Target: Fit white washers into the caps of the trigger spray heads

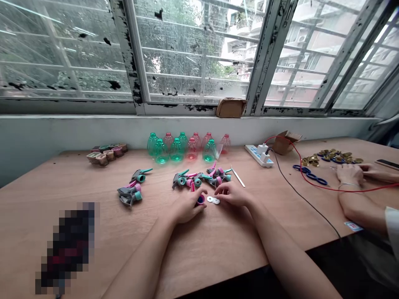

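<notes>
Left hand (187,209): clenched around a small round pink-and-teal plastic cap (200,199), thumb and fingers pinching it at the rim, so its open end shows.
Right hand (232,194): loosely curved, fingertips down and grasping nothing visible, just beside two flat white ring washers (213,200).
Sprayers: grey trigger sprayer heads with teal and pink parts (199,179) lie in a loose heap ahead of the hands on a pale plywood tabletop (62,195); a second heap (132,189) lies further left. Like parts seem grouped together, perhaps to keep them within reach.
Bottles: clear green-tinted and pink-tinted plastic bottles (176,150) stand upright against the wall, apparently empty.
Pots: small square brown and pink cups (102,157) sit in a cluster; their contents cannot be seen.
Neighbour: a co-worker's hands (349,173) rest at the right, near gold-coloured metal fittings (333,158) and blue rubber rings (308,172).
Power: a white power strip (258,155) lies by an open cardboard box (286,143) — its contents hidden.
</notes>
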`<state>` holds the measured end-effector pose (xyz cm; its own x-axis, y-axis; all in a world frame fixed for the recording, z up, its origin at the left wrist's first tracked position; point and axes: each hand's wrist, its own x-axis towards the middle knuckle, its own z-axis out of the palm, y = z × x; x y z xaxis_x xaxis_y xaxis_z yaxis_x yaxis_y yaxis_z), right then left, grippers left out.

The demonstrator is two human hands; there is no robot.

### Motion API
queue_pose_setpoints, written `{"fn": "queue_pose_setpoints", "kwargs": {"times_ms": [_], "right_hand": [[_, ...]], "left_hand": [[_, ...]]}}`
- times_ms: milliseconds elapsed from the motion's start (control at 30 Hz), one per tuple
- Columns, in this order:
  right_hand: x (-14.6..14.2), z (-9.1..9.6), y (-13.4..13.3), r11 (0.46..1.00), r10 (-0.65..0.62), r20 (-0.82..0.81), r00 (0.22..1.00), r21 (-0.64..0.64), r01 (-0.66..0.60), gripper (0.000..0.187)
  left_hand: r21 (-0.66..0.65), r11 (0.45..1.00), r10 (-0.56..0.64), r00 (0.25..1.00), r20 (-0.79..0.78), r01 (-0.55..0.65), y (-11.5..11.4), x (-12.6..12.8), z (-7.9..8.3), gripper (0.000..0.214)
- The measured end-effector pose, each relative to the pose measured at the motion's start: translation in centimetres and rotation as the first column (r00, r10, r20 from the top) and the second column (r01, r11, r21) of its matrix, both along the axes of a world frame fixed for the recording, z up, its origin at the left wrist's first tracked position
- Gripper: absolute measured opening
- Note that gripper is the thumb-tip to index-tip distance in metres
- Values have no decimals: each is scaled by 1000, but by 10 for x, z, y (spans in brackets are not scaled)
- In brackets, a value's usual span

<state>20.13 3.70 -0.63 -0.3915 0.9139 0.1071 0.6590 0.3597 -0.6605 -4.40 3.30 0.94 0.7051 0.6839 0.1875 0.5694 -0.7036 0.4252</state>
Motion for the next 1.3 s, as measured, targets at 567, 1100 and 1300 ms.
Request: {"fn": "queue_pose_setpoints", "kwargs": {"times_ms": [567, 1100, 1300], "right_hand": [[-22, -15, 3, 982, 18, 25, 1000, 189, -23, 21], [-20, -21, 7, 977, 67, 11, 998, 202, -68, 8], [-24, -21, 6, 971, 17, -224, 975, 235, 37, 23]], "left_hand": [[-11, 1000, 1, 993, 118, 0, 4, 3, -7, 31], [-12, 1000, 28, 988, 153, -27, 6, 6, -12, 18], [-40, 999, 25, 975, 223, -16, 6, 5, -15, 17]]}}
